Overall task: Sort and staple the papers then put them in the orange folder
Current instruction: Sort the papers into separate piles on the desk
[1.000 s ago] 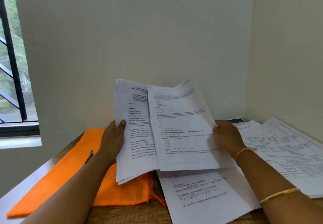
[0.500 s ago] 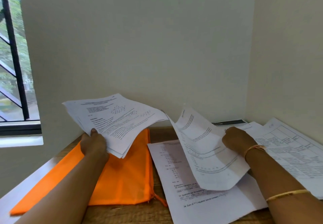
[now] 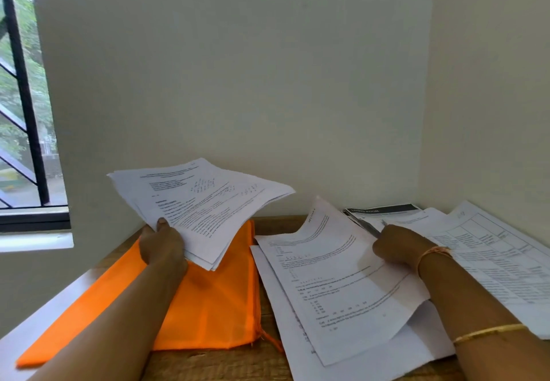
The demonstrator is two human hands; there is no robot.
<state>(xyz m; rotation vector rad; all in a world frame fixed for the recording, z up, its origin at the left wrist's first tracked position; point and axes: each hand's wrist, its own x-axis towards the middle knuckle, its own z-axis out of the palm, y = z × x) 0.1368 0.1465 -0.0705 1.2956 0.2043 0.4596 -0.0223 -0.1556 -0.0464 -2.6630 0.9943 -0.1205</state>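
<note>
My left hand (image 3: pixel 162 245) grips a stack of printed papers (image 3: pixel 202 205) by its near corner and holds it tilted above the orange folder (image 3: pixel 214 306), which lies flat on the wooden table. My right hand (image 3: pixel 398 245) rests on the right edge of a single printed sheet (image 3: pixel 336 279) that lies on the table on top of another sheet (image 3: pixel 372 357), its far corner still curled up. The fingers of that hand are curled, and whether they pinch the sheet is hidden. I see no stapler.
More printed pages with tables (image 3: pixel 494 255) spread along the right wall, and a page with a black header (image 3: pixel 384 210) lies at the back corner. A pen-like object (image 3: pixel 372 229) pokes out beside my right hand. A barred window (image 3: pixel 23 98) is at the left.
The hands have parted: the left one swung the stack left over the folder, and the right one laid the single sheet down onto the sheet on the table.
</note>
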